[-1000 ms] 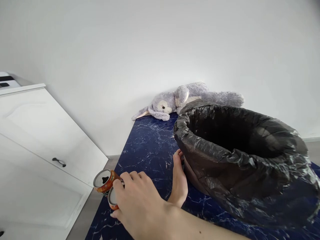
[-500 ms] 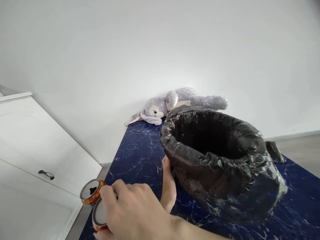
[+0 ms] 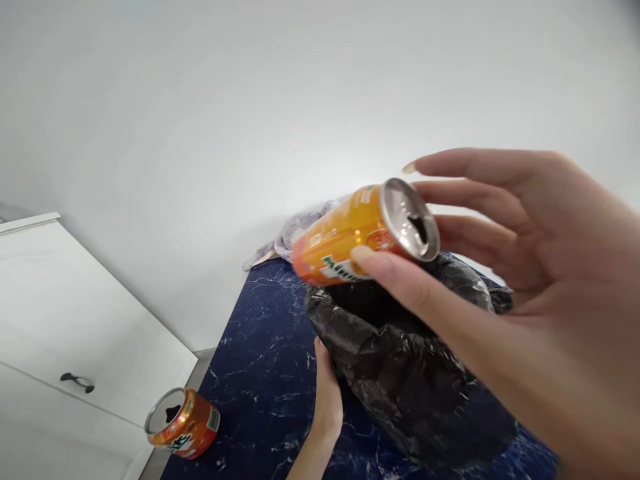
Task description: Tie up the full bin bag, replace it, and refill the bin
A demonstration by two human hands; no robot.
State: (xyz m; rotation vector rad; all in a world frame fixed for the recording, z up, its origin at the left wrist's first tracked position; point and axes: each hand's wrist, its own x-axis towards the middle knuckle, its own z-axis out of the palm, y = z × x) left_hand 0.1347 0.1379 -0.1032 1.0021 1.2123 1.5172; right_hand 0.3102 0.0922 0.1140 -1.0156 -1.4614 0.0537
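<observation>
My right hand (image 3: 545,247) reaches in from the right with an orange drink can (image 3: 350,233) between thumb and fingers. The grip is loose: the thumb lies over the can's near side, and the index finger is off it. Opened and tipped on its side, this can hangs over the mouth of a bin lined with a black bag (image 3: 400,373). My left hand (image 3: 327,393) grips the bin's left side, its fingers partly hidden by the bag. A second opened orange can (image 3: 185,423) stands upright at the table's left edge.
The dark blue marbled table (image 3: 260,340) carries the bin. Behind it, against the white wall, lies a grey plush toy (image 3: 263,255), mostly covered by the can and hand. A white cabinet (image 3: 85,313) with a dark handle stands left of the table.
My right hand has lifted one can from the table's left edge and carried it right and up over the bin. The other can stays. My left hand remains at the bin.
</observation>
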